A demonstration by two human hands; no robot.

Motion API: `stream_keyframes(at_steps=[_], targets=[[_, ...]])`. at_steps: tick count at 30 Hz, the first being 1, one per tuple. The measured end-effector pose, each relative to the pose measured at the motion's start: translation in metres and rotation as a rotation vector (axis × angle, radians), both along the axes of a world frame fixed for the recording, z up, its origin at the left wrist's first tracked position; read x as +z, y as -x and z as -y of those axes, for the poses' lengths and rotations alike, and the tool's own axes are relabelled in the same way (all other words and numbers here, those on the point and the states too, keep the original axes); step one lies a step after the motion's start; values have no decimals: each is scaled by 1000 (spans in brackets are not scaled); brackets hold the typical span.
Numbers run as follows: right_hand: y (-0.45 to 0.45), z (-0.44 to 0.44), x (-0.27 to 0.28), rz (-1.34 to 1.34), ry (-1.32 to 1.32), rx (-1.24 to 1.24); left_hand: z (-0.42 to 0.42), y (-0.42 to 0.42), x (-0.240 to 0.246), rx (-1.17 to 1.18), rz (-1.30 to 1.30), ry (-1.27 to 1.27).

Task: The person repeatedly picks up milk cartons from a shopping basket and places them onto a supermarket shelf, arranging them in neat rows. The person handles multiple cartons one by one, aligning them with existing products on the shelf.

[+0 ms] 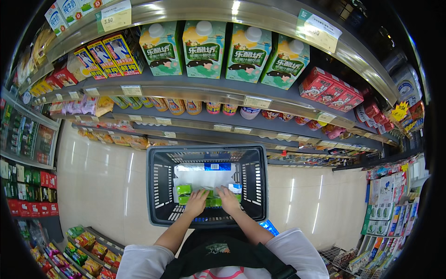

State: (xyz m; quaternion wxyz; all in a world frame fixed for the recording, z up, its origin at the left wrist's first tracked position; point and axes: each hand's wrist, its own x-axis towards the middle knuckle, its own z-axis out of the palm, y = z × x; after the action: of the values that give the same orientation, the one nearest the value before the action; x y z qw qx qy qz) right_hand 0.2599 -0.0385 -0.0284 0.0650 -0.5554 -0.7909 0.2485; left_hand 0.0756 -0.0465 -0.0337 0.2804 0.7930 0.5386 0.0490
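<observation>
Both of my hands reach down into a dark grey plastic shopping basket (152, 188) in front of me. My left hand (197, 201) rests on small green packs (184, 189) near the basket's closer side. My right hand (227, 199) lies just right of it, among the same packs, beside a blue and white pack (235, 188). Whether the fingers grip a pack cannot be told. A white opened carton or sheet (204, 177) with a blue and silver edge lies behind the packs.
Shelves (195, 89) with large green juice cartons (204, 52), red drink packs (331, 89) and bottles stand ahead, beyond the basket. Pale floor tiles (101, 181) show on both sides. Snack racks (94, 249) are at lower left, boxed goods (379, 205) at right.
</observation>
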Motion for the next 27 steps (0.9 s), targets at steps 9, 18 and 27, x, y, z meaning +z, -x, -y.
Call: stream_keyframes(at_steps=[9,18,27], targets=[[-23,-15,-59,279,251,-275,13,13,-26,-154,-246,174],[-26,-31,-105,273,274,-494,5,12,-94,66,-69,292],[-30,-26,-75,8,430,-608,-19,-9,-83,121,33,325]])
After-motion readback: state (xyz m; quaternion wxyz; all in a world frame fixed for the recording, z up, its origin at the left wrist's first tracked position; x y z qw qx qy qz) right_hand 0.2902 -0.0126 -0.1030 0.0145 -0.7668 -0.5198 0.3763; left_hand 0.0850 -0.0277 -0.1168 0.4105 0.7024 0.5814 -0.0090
